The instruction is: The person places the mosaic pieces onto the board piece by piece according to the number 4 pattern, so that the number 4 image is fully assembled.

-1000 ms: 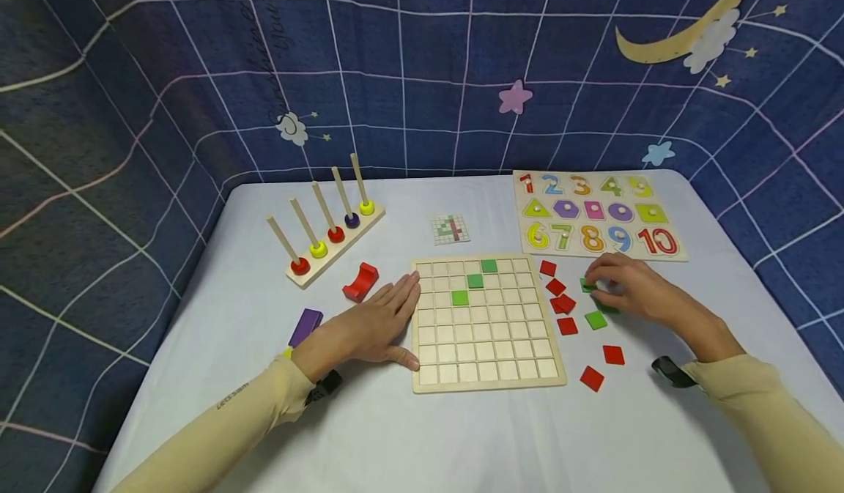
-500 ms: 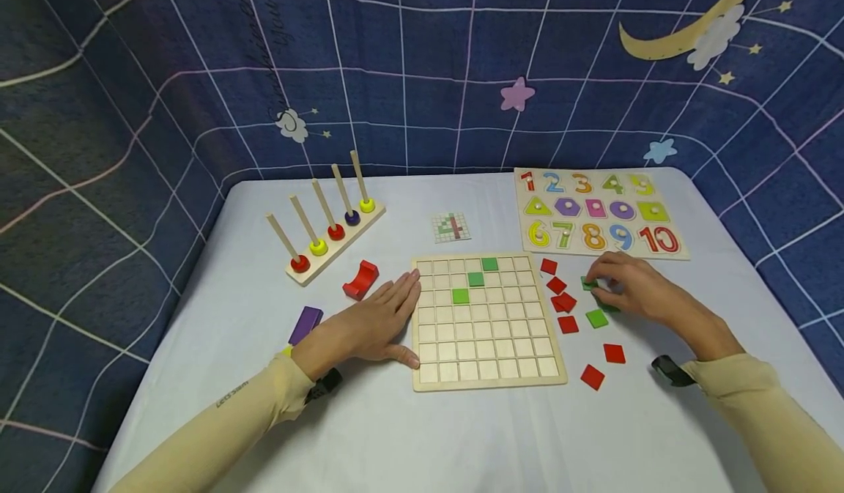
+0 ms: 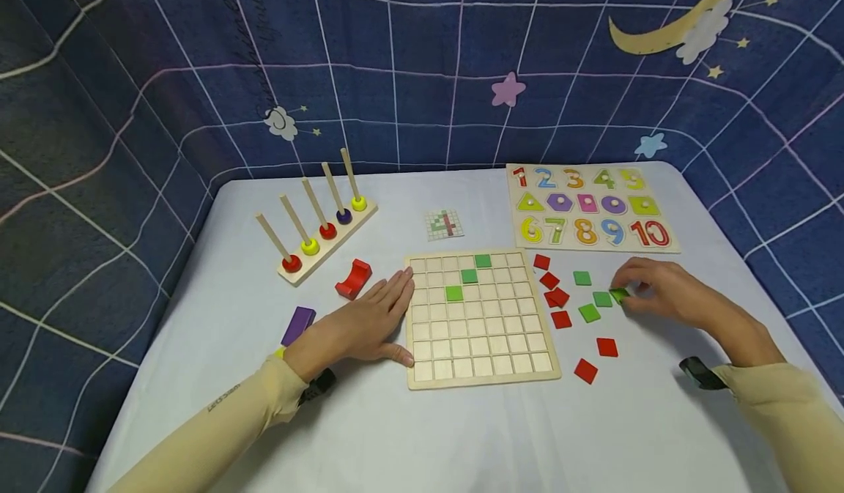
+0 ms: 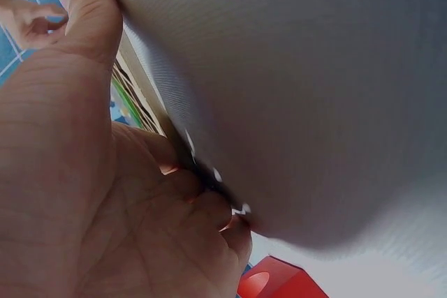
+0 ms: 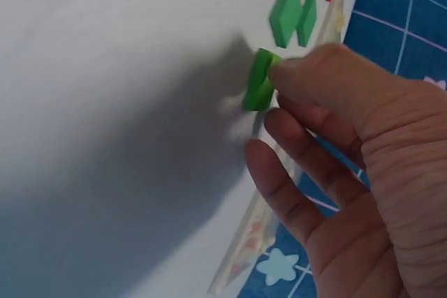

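Observation:
A wooden grid board lies mid-table with several green tiles set along a diagonal. My left hand rests along its left edge, fingers stretched out and thumb spread; in the left wrist view the thumb touches the rim. To the right of the board, my right hand pinches a green square tile between thumb and forefinger, close over the cloth, its other fingers loosely bent. Loose green tiles lie just left of that hand, and red tiles lie nearer the board.
A small pattern card lies behind the board. A number puzzle sits at the back right. At the left stand a peg stacker with coloured rings, a red arch block and a purple block.
My right hand has moved right from over the green tiles, bringing one tile along and uncovering others. My left hand has stayed on the board's edge.

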Tool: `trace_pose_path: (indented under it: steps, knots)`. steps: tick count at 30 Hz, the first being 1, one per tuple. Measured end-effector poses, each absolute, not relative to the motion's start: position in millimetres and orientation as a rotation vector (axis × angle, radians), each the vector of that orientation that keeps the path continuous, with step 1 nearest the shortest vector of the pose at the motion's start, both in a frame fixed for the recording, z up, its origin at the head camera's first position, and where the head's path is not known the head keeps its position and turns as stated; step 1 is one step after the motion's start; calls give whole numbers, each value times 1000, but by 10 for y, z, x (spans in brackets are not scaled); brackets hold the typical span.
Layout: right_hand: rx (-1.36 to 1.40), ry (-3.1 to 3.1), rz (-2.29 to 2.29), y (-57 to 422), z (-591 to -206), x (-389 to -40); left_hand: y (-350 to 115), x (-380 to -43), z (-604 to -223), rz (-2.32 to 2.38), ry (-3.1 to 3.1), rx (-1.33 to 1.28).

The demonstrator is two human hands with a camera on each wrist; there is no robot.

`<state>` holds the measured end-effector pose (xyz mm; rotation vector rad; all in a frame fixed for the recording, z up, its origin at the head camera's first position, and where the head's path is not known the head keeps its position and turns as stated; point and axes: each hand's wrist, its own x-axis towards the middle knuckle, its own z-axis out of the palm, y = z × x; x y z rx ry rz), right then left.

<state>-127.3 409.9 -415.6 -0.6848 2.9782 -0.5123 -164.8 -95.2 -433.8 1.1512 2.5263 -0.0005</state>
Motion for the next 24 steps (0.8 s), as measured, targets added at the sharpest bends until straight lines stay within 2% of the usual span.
trace_pose_path:
  steps: [12,19,24]
  knots:
    - [-825,2997,-533,4129,-4242,-1192,-947,-1654,-4303,-24,2510,1129]
    - [-721,3038,-493,4065,-4184,-1231,-951,-1663,-4309,-12,2515,1139]
    - [-772,3060,-526,3949,-4138,-1261,-962,-1657,-4324,20,2506,1149]
